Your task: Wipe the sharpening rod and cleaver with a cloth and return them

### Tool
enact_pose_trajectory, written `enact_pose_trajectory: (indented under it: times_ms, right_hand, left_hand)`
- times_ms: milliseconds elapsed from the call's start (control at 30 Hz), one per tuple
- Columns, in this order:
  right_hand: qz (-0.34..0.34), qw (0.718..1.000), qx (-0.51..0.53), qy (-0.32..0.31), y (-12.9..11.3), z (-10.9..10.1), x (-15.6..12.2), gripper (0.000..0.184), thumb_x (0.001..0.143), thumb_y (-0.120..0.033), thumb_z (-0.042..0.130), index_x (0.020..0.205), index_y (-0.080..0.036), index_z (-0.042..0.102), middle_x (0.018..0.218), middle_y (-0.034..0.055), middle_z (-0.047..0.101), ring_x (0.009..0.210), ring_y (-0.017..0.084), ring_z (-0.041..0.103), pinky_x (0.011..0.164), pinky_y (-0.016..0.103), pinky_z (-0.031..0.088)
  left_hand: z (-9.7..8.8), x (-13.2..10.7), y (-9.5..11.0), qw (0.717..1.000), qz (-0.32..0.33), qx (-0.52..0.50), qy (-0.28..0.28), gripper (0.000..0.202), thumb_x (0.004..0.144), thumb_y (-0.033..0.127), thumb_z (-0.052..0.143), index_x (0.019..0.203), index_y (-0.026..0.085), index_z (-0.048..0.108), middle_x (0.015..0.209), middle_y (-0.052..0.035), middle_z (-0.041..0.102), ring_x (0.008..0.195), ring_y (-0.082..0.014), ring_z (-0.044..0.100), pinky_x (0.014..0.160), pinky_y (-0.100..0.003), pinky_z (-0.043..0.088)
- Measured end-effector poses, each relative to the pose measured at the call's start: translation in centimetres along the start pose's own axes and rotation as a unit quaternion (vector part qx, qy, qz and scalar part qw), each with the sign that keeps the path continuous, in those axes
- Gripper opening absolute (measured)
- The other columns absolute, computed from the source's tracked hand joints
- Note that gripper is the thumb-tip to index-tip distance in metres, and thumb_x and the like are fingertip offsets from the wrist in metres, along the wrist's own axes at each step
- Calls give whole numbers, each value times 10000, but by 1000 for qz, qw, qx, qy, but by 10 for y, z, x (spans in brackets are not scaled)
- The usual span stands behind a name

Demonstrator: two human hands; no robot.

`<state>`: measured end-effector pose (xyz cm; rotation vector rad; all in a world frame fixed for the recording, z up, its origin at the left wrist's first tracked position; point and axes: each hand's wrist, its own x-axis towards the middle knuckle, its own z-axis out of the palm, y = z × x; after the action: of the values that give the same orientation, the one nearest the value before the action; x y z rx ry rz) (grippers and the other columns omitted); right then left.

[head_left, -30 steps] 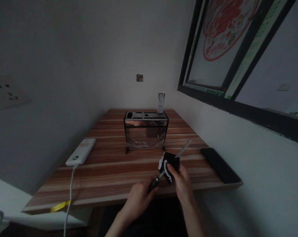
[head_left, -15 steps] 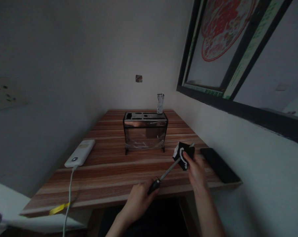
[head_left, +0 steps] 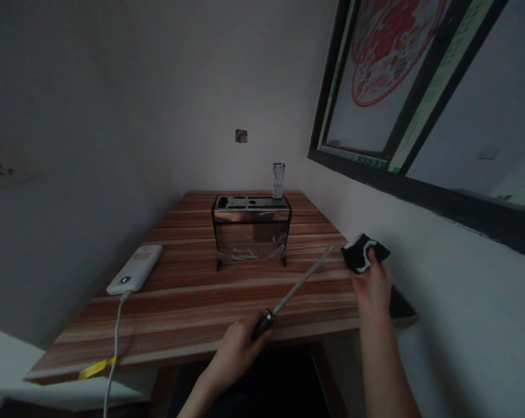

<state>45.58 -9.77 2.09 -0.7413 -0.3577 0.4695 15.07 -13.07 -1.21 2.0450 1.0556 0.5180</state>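
My left hand point(head_left: 238, 351) is closed round the black handle of a sharpening steel point(head_left: 303, 282), whose grey rod points up and to the right over the table. My right hand point(head_left: 373, 284) grips a folded black cloth point(head_left: 362, 253) with white edging, held apart from the rod near the right wall. Beyond the hands stands a knife block point(head_left: 252, 232) with slots in its top and clear sides. A narrow piece wrapped in silvery-white plastic point(head_left: 279, 180) sticks up at its right end.
A white power bank point(head_left: 135, 270) with a cable point(head_left: 117, 331) lies at the left of the wooden table point(head_left: 179, 313). Yellow tape point(head_left: 96, 368) is on the front edge. A dark flat phone-like object point(head_left: 402, 306) lies at the right, partly behind my arm. A framed window point(head_left: 358, 159) is at right.
My right hand has moved right and slightly up with the cloth, off the steel's rod, which is now bare. The left hand still holds the steel. The view has shifted slightly.
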Motion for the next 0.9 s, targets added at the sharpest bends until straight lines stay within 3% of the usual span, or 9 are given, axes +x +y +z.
enact_pose_trajectory:
  times_ms: [200, 333, 467, 600, 767, 900]
  right_hand:
    - [112, 994, -4, -21, 28, -4, -41, 300, 660, -382, 741, 896, -207, 679, 927, 11, 718, 921, 157, 652, 883, 349, 484]
    - [219, 973, 13, -79, 43, -2, -76, 312, 653, -413, 745, 893, -221, 690, 960, 22, 719, 970, 168, 640, 921, 352, 460]
    - [289, 946, 11, -147, 48, 5, -108, 323, 635, -391, 764, 909, -235, 690, 950, 17, 719, 958, 187, 641, 898, 352, 468]
    - [296, 928, -36, -222, 53, 13, -133, 339, 645, -361, 761, 942, -219, 682, 962, 33, 712, 919, 207, 645, 838, 338, 484]
    - [267, 907, -92, -312, 56, 21, -150, 338, 684, -377, 728, 977, -218, 675, 1001, 43, 702, 930, 206, 633, 816, 315, 483]
    - [220, 894, -161, -356, 51, 27, -153, 316, 700, -377, 710, 957, -196, 677, 907, 40, 706, 861, 202, 637, 753, 294, 496]
  left_hand:
    - [2, 2, -2, 998, -7, -39, 39, 152, 863, 298, 477, 946, 186, 539, 817, -7, 618, 737, -150, 560, 677, -219, 389]
    - [0, 0, -5, 996, -14, -81, 42, 258, 870, 373, 469, 1015, 174, 545, 832, -11, 615, 768, -154, 557, 702, -227, 412]
    - [1, -1, -9, 986, -27, -162, 26, 384, 878, 442, 459, 1101, 140, 541, 745, 2, 565, 611, -110, 501, 571, -198, 400]
    - [2, 1, -11, 968, -44, -247, 18, 470, 863, 537, 451, 1058, 116, 527, 578, 64, 423, 448, -67, 356, 434, -176, 303]
    - [-1, 1, -8, 958, -39, -284, 1, 464, 848, 584, 439, 864, 128, 524, 567, 53, 439, 454, -68, 379, 446, -180, 317]
    - [-5, 0, -6, 960, -26, -279, -22, 470, 861, 588, 412, 831, 133, 527, 516, 56, 432, 443, -74, 386, 471, -189, 334]
